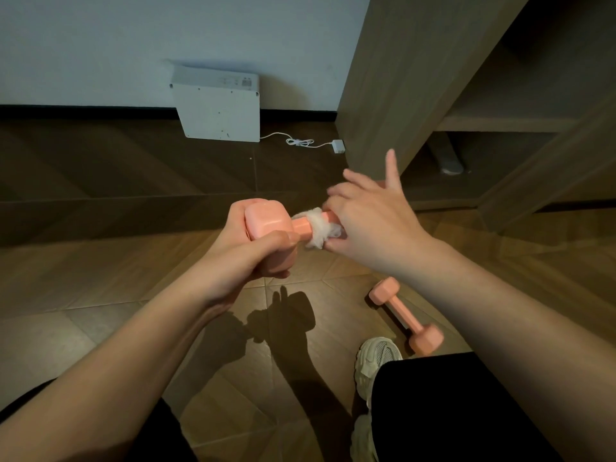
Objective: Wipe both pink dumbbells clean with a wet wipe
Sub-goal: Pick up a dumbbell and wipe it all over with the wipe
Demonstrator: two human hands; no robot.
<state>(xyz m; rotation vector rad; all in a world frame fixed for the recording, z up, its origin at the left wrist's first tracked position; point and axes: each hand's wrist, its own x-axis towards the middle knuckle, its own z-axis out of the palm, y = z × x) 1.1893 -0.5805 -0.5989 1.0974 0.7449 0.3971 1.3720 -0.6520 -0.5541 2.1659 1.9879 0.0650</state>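
Note:
My left hand [248,251] grips the near head of a pink dumbbell [266,223] held up in the air, its bar pointing right. A white wet wipe [318,228] is wrapped round the bar. My right hand [370,218] holds the wipe against the bar with thumb and lower fingers, while two fingers stick out straight. The far head of this dumbbell is hidden behind my right hand. A second pink dumbbell [405,315] lies on the floor to the right, under my right forearm.
A white flat device [216,108] leans on the wall, its white cable and plug [338,146] on the floor. A wooden shelf unit [466,95] stands at right. My light sneaker [376,361] and dark trouser legs sit on the wood floor [100,278].

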